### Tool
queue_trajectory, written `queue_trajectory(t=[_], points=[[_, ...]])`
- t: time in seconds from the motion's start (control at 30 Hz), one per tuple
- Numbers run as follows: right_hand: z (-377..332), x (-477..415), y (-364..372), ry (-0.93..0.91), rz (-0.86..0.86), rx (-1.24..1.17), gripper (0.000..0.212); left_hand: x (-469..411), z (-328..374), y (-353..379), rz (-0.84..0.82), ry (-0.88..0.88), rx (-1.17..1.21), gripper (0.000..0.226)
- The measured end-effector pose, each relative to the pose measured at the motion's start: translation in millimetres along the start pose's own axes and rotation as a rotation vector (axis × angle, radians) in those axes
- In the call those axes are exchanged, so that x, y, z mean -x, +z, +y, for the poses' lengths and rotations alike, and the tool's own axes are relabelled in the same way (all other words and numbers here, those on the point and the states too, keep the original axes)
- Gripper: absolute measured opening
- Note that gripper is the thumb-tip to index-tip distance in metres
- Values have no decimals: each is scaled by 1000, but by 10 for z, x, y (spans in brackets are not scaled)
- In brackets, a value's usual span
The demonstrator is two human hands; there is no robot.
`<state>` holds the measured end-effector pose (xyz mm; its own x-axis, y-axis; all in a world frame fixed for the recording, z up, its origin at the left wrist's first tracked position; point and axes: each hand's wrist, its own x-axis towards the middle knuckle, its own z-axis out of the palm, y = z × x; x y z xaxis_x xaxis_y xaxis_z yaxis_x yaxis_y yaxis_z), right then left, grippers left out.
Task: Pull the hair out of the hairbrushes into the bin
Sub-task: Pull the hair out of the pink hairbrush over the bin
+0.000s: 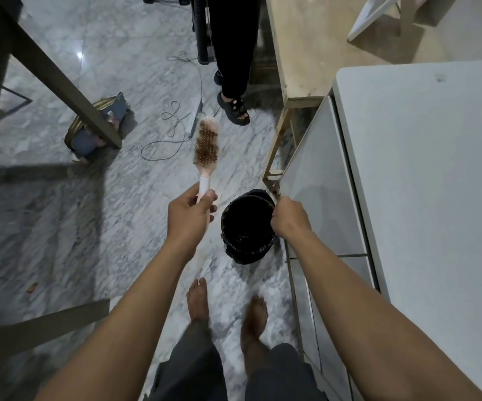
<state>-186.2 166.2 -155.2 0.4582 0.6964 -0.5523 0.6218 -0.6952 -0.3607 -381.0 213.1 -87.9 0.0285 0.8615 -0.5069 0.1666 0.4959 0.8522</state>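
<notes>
My left hand (189, 217) grips the handle of a pink hairbrush (206, 146), which points away from me with brown hair matted in its bristles. A black bin (247, 230) lined with a dark bag stands on the floor to the right of that hand, beside the white table. My right hand (289, 218) hovers over the bin's right rim with its fingers curled; whether they pinch hair or the bag's edge I cannot tell. Both arms reach forward over my bare feet.
A white folding table (422, 198) fills the right side. A wooden bench (300, 53) stands behind it. A person's legs and sandal (234, 108) are ahead, with a power strip and cables (176, 125) on the marble floor. A metal frame leg (60, 82) and a bag (95, 125) lie left.
</notes>
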Motion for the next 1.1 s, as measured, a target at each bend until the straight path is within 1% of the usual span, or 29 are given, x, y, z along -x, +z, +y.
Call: queue_trajectory(t=[0.03, 0.1, 0.2, 0.27, 0.37, 0.5, 0.63, 0.7, 0.8, 0.87, 0.9, 1.0, 1.1], points=[[13, 1, 15, -6, 10, -9, 10, -20, 31, -5, -2, 6, -2, 34], [-13, -36, 25, 5, 73, -120, 15, -37, 28, 9, -19, 0, -25, 34], [-100, -82, -27, 3, 133, -240, 12, 11, -101, 63, -56, -42, -96, 34], [-125, -98, -71, -12, 129, -240, 15, 74, -208, 111, -79, -62, -133, 31], [-110, -131, -104, -18, 91, -234, 21, 144, -334, 165, -92, -96, -158, 33], [-94, -134, -140, -23, 97, -259, 16, 169, -418, 210, -105, -120, -189, 36], [-125, -72, -193, -31, 98, -271, 34, 181, -445, 252, -113, -122, -225, 36], [-166, -51, -230, -79, 141, -324, 34, 197, -452, 265, -120, -115, -251, 36], [-296, 10, -315, -250, 180, -424, 29, 225, -472, 289, -130, -90, -286, 36], [-396, 39, -361, -359, 201, -371, 31, 244, -484, 311, -134, -65, -304, 34], [-433, 46, -380, -383, 221, -323, 32, 255, -488, 318, -133, -48, -311, 34], [-481, 37, -422, -392, 254, -181, 32, 282, -472, 324, -128, -6, -336, 34], [-496, 43, -453, -383, 300, -150, 24, 290, -466, 315, -138, 22, -362, 35]])
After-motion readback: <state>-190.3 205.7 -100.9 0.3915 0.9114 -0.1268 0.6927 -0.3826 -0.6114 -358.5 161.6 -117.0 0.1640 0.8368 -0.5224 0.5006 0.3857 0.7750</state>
